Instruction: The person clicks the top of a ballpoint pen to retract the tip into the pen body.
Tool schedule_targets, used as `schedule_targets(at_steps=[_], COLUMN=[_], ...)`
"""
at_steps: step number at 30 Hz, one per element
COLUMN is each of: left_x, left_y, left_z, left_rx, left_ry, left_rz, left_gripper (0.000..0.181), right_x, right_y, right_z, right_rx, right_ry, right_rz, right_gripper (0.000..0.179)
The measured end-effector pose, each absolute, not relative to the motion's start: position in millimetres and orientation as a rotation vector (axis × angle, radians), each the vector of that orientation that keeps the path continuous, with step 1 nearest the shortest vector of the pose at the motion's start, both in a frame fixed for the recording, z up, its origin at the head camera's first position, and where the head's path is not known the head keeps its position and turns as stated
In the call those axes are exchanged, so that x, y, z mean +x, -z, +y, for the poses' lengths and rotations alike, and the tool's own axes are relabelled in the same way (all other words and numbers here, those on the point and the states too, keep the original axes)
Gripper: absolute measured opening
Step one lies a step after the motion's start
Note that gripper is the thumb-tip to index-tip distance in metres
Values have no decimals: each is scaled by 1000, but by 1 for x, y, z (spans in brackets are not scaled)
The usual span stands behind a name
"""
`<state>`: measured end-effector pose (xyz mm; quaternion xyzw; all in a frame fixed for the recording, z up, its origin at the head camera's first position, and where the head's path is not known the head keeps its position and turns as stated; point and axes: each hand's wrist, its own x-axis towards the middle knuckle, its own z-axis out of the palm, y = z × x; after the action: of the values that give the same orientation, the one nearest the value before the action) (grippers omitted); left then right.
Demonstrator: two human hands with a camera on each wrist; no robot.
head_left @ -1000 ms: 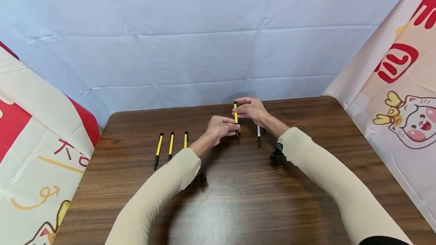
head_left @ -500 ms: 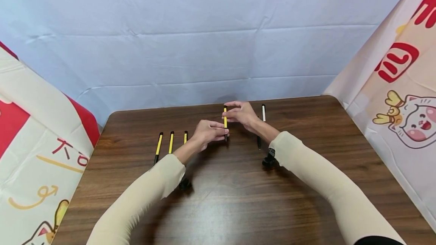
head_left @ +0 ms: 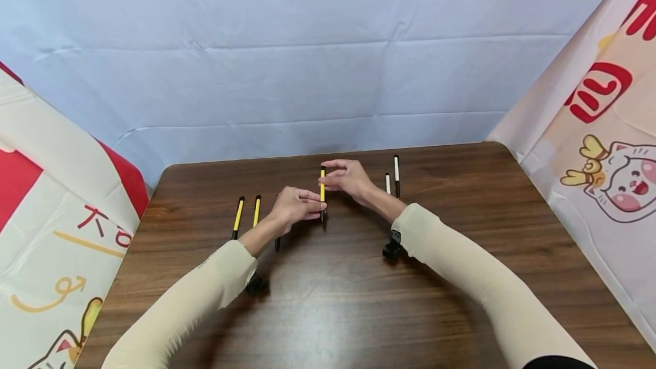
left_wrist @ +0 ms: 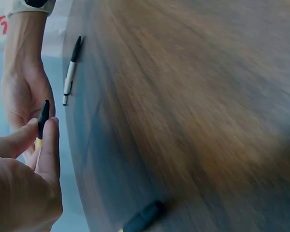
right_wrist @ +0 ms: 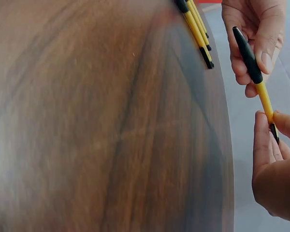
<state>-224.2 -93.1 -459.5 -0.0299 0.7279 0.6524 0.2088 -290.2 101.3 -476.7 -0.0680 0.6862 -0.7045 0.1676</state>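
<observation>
A yellow pen (head_left: 322, 191) with black ends is held between my two hands, its black tip toward me. My left hand (head_left: 297, 207) pinches the black grip near the tip. Thumb and fingers of my right hand (head_left: 349, 180) pinch the pen near its clip end. In the right wrist view the whole yellow pen (right_wrist: 264, 99) shows, spanning both hands. To the left lie yellow pens in a row: one pen (head_left: 238, 216) at the far left, another pen (head_left: 257, 209) beside it, and a third pen (head_left: 278, 244) mostly hidden behind my left hand.
Right of my right hand lie two white pens with black ends, the farther pen (head_left: 397, 169) and the nearer pen (head_left: 388, 183), partly covered by my forearm. All rest on a brown wooden table (head_left: 328, 300). A pale cloth (head_left: 328, 73) hangs behind its back edge.
Both hands have moved left together, carrying the yellow pen from near the white pens toward the yellow row. My right arm now uncovers more of the white pens.
</observation>
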Motion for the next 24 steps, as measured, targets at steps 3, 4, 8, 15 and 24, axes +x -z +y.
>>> schedule_targets(at_steps=[3, 4, 8, 15, 24], left_x=[-220, -219, -215, -211, -205], left_y=[461, 461, 463, 466, 467], left_z=[-99, -101, -108, -120, -128], left_rx=[-83, -83, -67, -47, -31], left_ry=[-1801, -1797, -1749, -1656, -1519], left_rz=[2045, 2052, 2117, 2218, 2312], left_gripper=[30, 29, 25, 19, 13], right_x=[-288, -287, -283, -279, -272], right_y=[479, 480, 482, 486, 492], right_z=[96, 94, 86, 73, 58], right_rx=[-215, -223, -244, -233, -232], right_ry=[1999, 1998, 1973, 1937, 1852], right_rz=[1931, 1921, 1913, 1942, 2047], right_gripper=[55, 56, 57, 57, 55])
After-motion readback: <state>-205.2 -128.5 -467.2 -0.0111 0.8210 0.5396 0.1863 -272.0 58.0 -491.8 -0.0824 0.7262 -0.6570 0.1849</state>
